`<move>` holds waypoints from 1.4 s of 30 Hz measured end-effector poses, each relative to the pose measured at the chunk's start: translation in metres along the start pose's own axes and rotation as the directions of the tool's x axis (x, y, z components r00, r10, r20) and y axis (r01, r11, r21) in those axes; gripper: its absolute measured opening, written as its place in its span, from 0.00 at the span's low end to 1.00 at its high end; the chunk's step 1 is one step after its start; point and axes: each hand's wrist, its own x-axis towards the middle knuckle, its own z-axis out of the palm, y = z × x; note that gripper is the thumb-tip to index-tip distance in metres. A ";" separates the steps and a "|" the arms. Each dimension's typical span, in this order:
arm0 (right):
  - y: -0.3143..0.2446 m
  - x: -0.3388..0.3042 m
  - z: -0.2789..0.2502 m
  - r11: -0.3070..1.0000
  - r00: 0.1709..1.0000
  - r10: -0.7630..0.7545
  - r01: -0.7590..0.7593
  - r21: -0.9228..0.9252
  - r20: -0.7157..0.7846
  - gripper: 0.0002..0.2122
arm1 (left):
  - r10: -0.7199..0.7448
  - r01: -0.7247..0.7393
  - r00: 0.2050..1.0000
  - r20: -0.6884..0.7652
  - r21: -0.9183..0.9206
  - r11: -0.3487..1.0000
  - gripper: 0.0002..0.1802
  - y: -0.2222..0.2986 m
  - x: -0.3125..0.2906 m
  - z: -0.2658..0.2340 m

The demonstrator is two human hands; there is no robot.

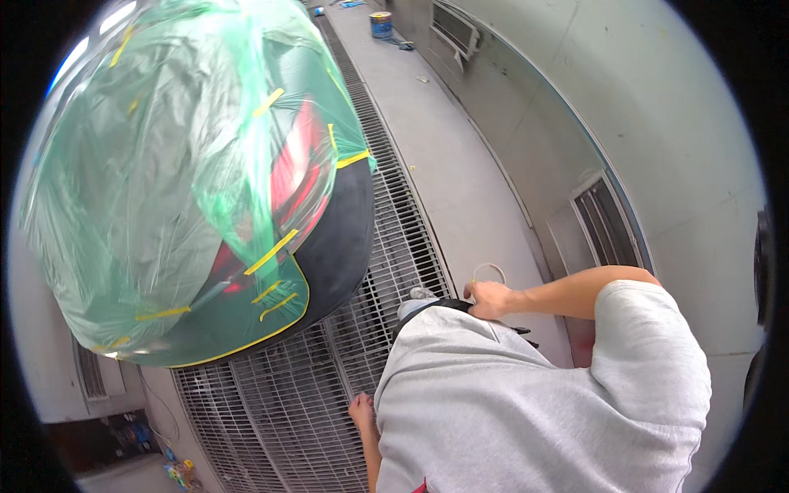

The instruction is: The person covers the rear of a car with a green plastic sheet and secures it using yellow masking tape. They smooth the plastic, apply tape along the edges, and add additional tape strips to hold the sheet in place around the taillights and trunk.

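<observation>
— Grey cotton filled the near edge: the person's own grey T-shirt (526,403), seen from above. Where were the hands?

— The left hand (361,408) hung low beside the shirt, above the metal floor grating (279,411); most of it was hidden, so I could not tell whether it was spread or closed. The right hand (488,300) was raised in front of the chest, fingers curled closed on a roll of pale tape (489,271), whose ring stood just above the knuckles.

— And beyond that?

— A shoe tip (421,293) showed on the grating just left of the right hand. Farther left bulged a car body (345,238), its dark lower panel bare, the rest wrapped in green plastic sheeting (164,181) fixed with yellow tape strips (271,252); red showed through the film.

— Farthest away?

— A grey concrete strip (444,156) ran beside the grating along a wall with vents (608,222), and a blue can (380,25) stood at its far end.
</observation>
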 end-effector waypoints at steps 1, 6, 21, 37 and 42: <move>0.002 0.006 -0.004 1.000 1.000 -0.009 0.009 0.023 -0.005 0.22 | -0.051 0.049 0.998 0.026 0.075 0.996 0.13 0.015 0.010 0.006; -0.001 0.069 -0.027 0.943 0.984 -0.119 0.155 0.295 -0.135 0.23 | 0.083 -0.088 0.995 0.053 0.088 0.992 0.14 0.095 0.033 0.037; -0.172 0.302 -0.144 0.452 0.904 -0.144 0.423 0.785 -0.404 0.42 | -0.129 0.131 0.986 -0.110 0.009 0.991 0.12 0.110 -0.056 0.124; -0.161 0.352 -0.144 0.177 0.976 0.038 0.207 0.962 -0.217 0.12 | -0.049 0.061 0.992 -0.118 0.103 0.993 0.22 0.150 -0.064 0.235; -0.162 0.347 -0.150 0.040 0.994 -0.070 0.084 0.996 -0.081 0.11 | -0.062 0.082 0.977 -0.202 0.094 0.992 0.20 0.141 -0.076 0.236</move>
